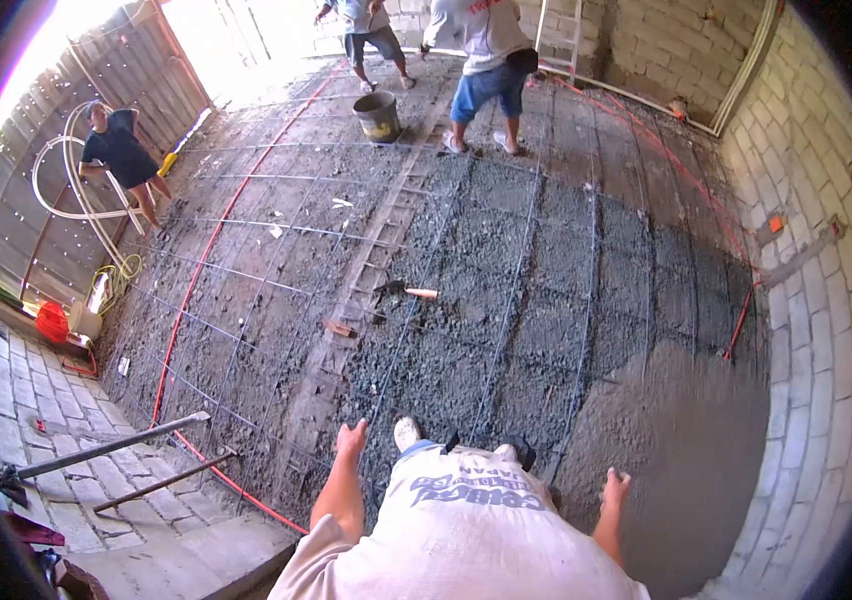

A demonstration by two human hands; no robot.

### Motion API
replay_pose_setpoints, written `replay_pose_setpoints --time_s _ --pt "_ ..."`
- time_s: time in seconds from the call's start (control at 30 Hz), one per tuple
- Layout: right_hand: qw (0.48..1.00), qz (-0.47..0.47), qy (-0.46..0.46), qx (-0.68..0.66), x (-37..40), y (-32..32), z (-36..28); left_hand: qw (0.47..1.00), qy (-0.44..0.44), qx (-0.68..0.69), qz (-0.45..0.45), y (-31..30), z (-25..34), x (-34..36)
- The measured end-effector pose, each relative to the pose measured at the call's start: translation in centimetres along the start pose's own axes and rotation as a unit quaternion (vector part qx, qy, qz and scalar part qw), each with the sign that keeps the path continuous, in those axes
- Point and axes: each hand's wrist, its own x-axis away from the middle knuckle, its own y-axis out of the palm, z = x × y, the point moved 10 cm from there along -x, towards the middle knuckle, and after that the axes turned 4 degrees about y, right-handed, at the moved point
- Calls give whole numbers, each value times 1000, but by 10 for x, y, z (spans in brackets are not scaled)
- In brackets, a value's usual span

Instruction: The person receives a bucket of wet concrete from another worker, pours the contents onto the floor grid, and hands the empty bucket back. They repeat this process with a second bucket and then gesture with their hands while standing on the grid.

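Wet concrete (691, 440) lay smoothed at the lower right. From the left, red tubing (183, 308) crossed the ground; then came the left hand (351, 438), its fingers loosely curled, though whether it gripped anything could not be told. Ahead, a wood-handled tool (421, 293) rested near steel bars (521, 275). The right hand (615, 487), fingers bent, grip equally unclear, was nearest the concrete, which reached towards the block wall (821, 340).

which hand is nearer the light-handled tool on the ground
Left: the left hand is short of the tool, slightly to its left; the right hand is farther back, well to its right.
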Motion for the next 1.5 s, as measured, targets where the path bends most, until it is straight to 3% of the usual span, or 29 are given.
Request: replay_pose_setpoints --time_s 0.03,0.07,0.1,0.13,0.17,0.2,0.23,0.27,0.3,0.33,0.43,0.53,0.6,0.7,0.77,0.8,0.83,0.87,0.9,0.93,0.97,1.03,1.13,1.2,1.23,1.27,1.3,1.4,1.5 --pt "999 -6 -5 -31 7 5 -21 997 54 -34 53 -14 17 7" --pt "998 -6 -4 -58 11 -2 -23 994 35 106 12 -13 36 23" --pt "995 47 -85 -10 -39 -1 -2 989 94 111 38 -40 107 72" --pt "992 24 -119 35 -8 0 -49 934 318 69 148 -31 93 21" --pt "988 -27 -141 -52 12 15 -87 967 233 46 93 -40 144 48" --pt "987 -106 -116 -36 38 35 -127 944 302 113 67 -45 210 80" --pt "955 -88 -283 8 47 53 -173 950 297 87 35 -31 234 64" --pt "941 -145 -303 -36 101 68 -232 951 297 88 -8 -16 263 58" --pt "913 -185 -362 -37 133 88 -276 924 369 97 -34 -2 305 63" --pt "867 -146 -477 2 155 107 -310 905 421 61 -19 -4 360 102" --pt "812 -196 -549 30 246 138 -389 844 534 -50 -28 7 465 184" --pt "791 -197 -579 28 278 136 -417 819 568 -77 -30 16 496 221" --pt "789 -203 -580 12 266 134 -407 834 547 -34 -68 23 481 210" --pt "877 -211 -431 32 171 150 -326 872 486 -36 -50 43 386 111" --pt "927 -166 -307 140 83 151 -214 910 403 -85 -35 52 255 17" --pt "951 -132 -208 189 41 138 -140 957 237 -125 -110 36 216 42" --pt "966 -89 -166 178 11 116 -62 951 234 -181 -91 30 140 16" --pt "975 -120 -23 186 25 82 -14 916 250 -300 -89 33 24 -42" --pt "982 -104 40 151 42 50 22 973 90 -182 -107 6 -12 -12" --pt "969 -75 40 230 24 27 84 990 121 -20 -68 -24 43 74" --pt "984 -68 59 156 36 2 119 993 109 -4 -33 -39 -25 59" --pt "979 -112 162 56 74 -24 155 997 -15 68 27 -60 -110 78" --pt "966 -130 223 29 91 -18 165 963 -228 82 117 -78 -101 128" --pt "962 -135 234 26 85 -4 145 981 -91 139 103 -58 -79 93" --pt "964 -137 225 31 73 8 125 989 -139 14 45 -61 -40 97" --pt "966 -134 218 31 62 16 108 993 -69 16 89 -63 1 96" --pt "972 -130 195 33 47 29 81 997 -45 -22 60 -40 -10 49" --pt "990 -112 82 24 4 57 -1 994 73 -27 81 -43 113 56" --pt "984 -153 -87 17 -55 90 -85 990 112 1 80 -41 166 53"
